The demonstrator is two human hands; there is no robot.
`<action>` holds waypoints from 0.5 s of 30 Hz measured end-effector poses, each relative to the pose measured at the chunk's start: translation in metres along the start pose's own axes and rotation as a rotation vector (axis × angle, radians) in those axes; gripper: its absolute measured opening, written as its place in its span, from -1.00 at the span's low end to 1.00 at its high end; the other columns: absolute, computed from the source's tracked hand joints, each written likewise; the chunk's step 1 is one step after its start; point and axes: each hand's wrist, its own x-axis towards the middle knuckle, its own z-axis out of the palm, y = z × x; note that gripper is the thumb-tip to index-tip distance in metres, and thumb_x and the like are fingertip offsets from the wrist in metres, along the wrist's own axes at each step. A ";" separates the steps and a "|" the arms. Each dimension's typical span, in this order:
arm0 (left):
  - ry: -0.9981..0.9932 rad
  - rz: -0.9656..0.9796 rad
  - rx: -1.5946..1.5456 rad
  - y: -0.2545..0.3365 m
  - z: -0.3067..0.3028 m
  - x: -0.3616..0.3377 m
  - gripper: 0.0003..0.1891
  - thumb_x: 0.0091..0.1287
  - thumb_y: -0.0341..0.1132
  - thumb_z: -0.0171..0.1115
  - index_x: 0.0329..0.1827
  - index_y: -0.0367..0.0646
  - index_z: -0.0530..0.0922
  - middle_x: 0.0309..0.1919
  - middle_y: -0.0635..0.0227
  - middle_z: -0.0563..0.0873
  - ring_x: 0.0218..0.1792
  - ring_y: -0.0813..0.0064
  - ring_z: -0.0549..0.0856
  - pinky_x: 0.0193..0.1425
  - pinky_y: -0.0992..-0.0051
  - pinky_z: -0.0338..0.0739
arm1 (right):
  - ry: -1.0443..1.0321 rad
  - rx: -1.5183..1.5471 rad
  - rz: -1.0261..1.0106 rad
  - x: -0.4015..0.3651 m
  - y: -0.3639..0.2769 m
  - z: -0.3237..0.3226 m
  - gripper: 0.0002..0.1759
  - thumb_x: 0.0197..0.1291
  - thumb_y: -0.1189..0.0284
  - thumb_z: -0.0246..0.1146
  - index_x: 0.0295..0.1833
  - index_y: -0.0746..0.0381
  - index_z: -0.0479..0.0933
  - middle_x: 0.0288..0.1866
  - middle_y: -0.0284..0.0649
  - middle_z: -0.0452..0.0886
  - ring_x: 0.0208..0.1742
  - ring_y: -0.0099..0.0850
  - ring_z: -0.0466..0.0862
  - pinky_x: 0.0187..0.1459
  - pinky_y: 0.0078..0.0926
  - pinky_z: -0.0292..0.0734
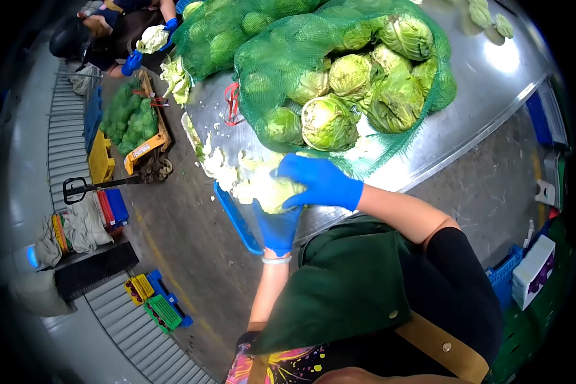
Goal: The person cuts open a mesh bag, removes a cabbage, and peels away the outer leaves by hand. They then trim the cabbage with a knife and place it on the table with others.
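Held over the near edge of the metal table (480, 96), the cabbage (272, 190) looks pale yellow-green, almost washed out by glare, its surface blurred. The right hand (323, 182) clasps its three-o'clock side, fingers and thumb parted around it. The left hand (278, 225) sits against its six-o'clock side; I can't tell how its fingers are set. Leaf scraps (217, 168) lie towards ten o'clock, while a green net sack (278, 61) of greener, brown-marked heads (352, 77) sits at one o'clock.
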 end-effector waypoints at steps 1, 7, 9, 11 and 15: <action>-0.048 -0.007 -0.087 -0.002 -0.010 0.005 -0.29 0.37 0.16 0.18 0.48 -0.04 0.32 0.30 0.25 0.50 0.31 0.25 0.49 0.33 0.16 0.47 | -0.053 -0.159 -0.034 0.001 -0.005 0.003 -0.48 0.06 0.24 0.54 0.10 0.17 0.56 0.07 -0.33 0.64 -0.08 -0.42 0.66 -0.12 -0.42 0.58; 0.036 0.031 -0.105 -0.005 -0.014 0.008 -0.29 0.36 0.16 0.19 0.46 -0.05 0.35 0.28 0.21 0.55 0.29 0.22 0.51 0.32 0.08 0.47 | -0.270 0.868 0.619 -0.007 0.011 -0.028 -0.57 0.05 0.41 0.55 0.02 0.33 0.64 0.00 -0.28 0.74 0.02 -0.57 0.66 0.00 -0.52 0.58; 0.015 0.293 0.887 -0.008 -0.007 0.003 -0.22 0.35 0.22 0.16 0.51 -0.04 0.25 0.37 0.21 0.47 0.37 0.18 0.43 0.43 0.03 0.32 | -0.039 0.376 0.425 -0.012 0.022 -0.038 -0.35 0.00 0.39 0.59 0.23 0.33 0.57 0.15 -0.18 0.69 0.11 -0.50 0.66 0.12 -0.49 0.57; -0.009 0.442 1.538 -0.005 0.002 0.005 -0.14 0.34 0.29 0.13 0.56 -0.03 0.15 0.46 0.21 0.37 0.45 0.15 0.35 0.54 -0.01 0.16 | 0.002 0.321 0.149 -0.019 0.020 -0.030 0.00 -0.04 0.32 0.62 0.51 0.28 0.30 0.24 -0.13 0.63 0.03 -0.52 0.67 0.04 -0.50 0.60; -0.214 -0.135 0.142 -0.032 -0.002 0.020 -0.14 0.41 0.26 0.10 0.62 -0.05 0.09 0.49 0.16 0.34 0.49 0.20 0.32 0.58 0.12 0.16 | -0.014 0.619 0.655 -0.054 0.021 -0.050 0.02 0.02 0.36 0.53 0.58 0.23 0.17 0.15 -0.18 0.60 -0.40 -0.58 0.58 -0.41 -0.57 0.55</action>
